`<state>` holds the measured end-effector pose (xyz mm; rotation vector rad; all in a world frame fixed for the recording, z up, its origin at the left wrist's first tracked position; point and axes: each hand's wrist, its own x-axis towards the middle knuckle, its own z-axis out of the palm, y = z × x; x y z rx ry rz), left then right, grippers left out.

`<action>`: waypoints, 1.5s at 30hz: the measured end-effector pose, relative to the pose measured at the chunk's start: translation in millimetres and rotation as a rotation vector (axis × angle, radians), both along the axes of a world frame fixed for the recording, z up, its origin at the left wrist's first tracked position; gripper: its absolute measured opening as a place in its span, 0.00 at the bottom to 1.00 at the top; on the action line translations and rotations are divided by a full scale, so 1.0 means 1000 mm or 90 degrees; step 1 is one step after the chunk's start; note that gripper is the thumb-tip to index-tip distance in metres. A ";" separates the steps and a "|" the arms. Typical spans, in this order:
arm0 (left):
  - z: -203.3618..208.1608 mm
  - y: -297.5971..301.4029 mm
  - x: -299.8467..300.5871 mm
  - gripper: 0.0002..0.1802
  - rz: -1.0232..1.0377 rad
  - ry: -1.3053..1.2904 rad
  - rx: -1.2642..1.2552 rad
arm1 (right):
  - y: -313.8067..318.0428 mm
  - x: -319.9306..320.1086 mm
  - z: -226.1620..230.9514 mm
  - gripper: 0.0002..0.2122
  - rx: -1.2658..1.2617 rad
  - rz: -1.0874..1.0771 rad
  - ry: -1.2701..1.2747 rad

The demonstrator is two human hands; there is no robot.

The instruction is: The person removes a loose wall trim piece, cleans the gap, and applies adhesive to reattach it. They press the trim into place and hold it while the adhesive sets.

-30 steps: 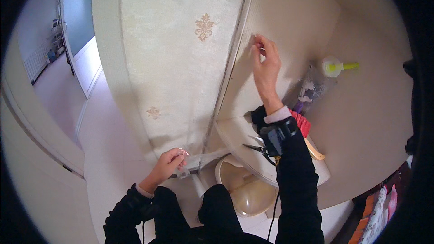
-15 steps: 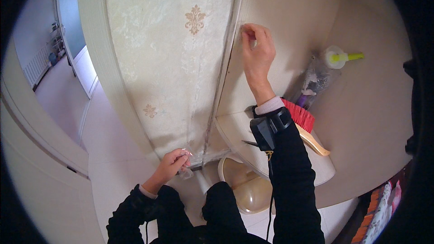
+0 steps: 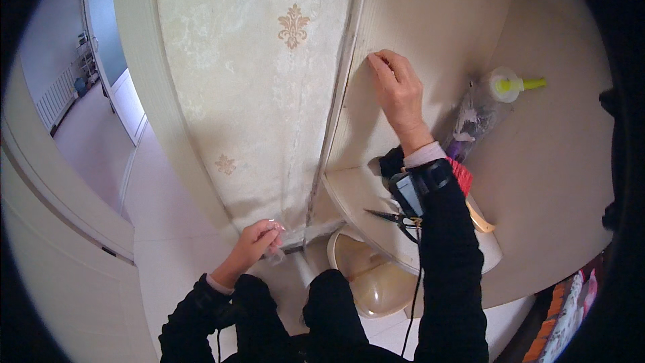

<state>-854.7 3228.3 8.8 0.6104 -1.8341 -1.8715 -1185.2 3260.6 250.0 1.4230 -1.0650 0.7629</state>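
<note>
My left hand (image 3: pixel 252 249), low beside the wallpapered wall, is closed on a crumpled piece of clear plastic (image 3: pixel 275 255). Higher up, my right hand (image 3: pixel 400 91) has its thumb and finger pinched together at the beige side panel (image 3: pixel 430 13), close to the seam with the patterned wallpaper (image 3: pixel 248 60). Whatever those fingertips may hold is too small to make out. Under my right forearm, black-handled scissors (image 3: pixel 396 218) lie on a rounded shelf (image 3: pixel 363 191). My right sleeve partly covers a brush with red bristles (image 3: pixel 460 175) and a wooden handle.
A clear plastic-wrapped item (image 3: pixel 474 121) and a white-and-yellow-green object (image 3: pixel 514 85) stand at the back of the shelf. Below it is a glossy beige bin (image 3: pixel 376 289). A doorway (image 3: pixel 124 101) opens at far left; colourful fabric (image 3: pixel 564 316) shows at lower right.
My right hand has moved down and slightly right along the panel, still pinched. More of the scissors shows beside the sleeve. My left hand has stayed in place with the plastic.
</note>
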 end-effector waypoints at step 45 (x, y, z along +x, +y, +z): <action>-0.024 -0.001 -0.001 0.13 0.001 0.004 0.053 | -0.024 0.021 0.022 0.06 0.039 0.153 -0.274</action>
